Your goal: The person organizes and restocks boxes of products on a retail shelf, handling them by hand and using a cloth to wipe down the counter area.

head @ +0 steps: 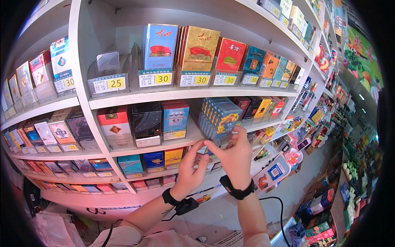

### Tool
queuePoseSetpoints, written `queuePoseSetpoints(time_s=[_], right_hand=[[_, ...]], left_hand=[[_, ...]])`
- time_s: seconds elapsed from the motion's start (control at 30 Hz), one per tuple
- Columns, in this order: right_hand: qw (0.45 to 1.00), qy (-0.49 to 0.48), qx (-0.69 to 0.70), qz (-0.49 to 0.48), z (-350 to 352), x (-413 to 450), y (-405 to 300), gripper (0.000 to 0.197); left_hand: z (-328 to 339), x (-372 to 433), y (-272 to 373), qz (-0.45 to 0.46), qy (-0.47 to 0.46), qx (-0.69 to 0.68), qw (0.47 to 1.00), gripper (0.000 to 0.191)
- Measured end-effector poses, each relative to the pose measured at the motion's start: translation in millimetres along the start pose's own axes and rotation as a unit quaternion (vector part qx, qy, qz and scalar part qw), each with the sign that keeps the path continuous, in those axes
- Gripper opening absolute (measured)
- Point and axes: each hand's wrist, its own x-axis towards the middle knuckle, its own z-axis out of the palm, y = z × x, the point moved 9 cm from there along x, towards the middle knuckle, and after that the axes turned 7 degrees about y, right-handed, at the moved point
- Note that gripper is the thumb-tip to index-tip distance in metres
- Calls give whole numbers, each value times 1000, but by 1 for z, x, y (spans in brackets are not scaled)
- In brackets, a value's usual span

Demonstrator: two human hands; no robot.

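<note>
A clear plastic tray packed with a row of blue cigarette packs (pixel 220 119) stands tilted at the front of the middle shelf. My right hand (pixel 236 156) grips the tray's lower right front, fingers along its side. Below the tray's front corner is my left hand (pixel 193 168), its fingers bent near my right thumb; whether it touches the tray or holds a small thing is hard to tell. Left of the tray on that shelf stand a light-blue cigarette pack (pixel 175 115), a black pack (pixel 146 120) and a red and white pack (pixel 114 123).
The white shelf unit's board (pixel 197 93) runs above my hands, with blue packs (pixel 160 46) and gold packs (pixel 200 49) in price-tagged trays. Lower rows hold more packs. Black cables hang by my wrists. A sign with a printed code (pixel 273 174) stands at right.
</note>
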Motion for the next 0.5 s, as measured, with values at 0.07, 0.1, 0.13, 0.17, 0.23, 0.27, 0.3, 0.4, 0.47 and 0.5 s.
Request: queuePoseSetpoints(time_s=[0.07, 0.1, 0.13, 0.17, 0.23, 0.27, 0.3, 0.4, 0.47, 0.5], right_hand=[[1000, 13, 2, -22, 10, 5, 4, 72], [1000, 13, 2, -27, 11, 4, 3, 72], [999, 13, 0, -31, 11, 3, 2, 71], [999, 14, -2, -36, 11, 3, 1, 71], [999, 23, 11, -38, 13, 0, 1, 70], [999, 28, 17, -40, 14, -1, 1, 70], [999, 27, 10, -36, 14, -2, 2, 70], [998, 43, -9, -54, 20, 1, 5, 71], [998, 43, 3, -47, 24, 1, 9, 71], [998, 42, 9, -45, 24, 0, 10, 71]], left_hand=[[1, 0, 2, 4, -5, -2, 1000, 50], [-1, 2, 3, 1, -6, -1, 1000, 52], [-2, 4, 3, -1, -9, 0, 1000, 53], [-4, 4, 4, 9, -6, 5, 1000, 56], [-8, 2, 2, 26, 1, 16, 1000, 61], [-7, 2, 0, 30, -17, 30, 999, 65], [-5, 2, -3, 33, -40, 42, 998, 68], [4, 3, -4, -13, -58, 45, 997, 76], [7, 7, -3, -37, -59, 61, 996, 79], [7, 10, -3, -39, -61, 79, 994, 80]])
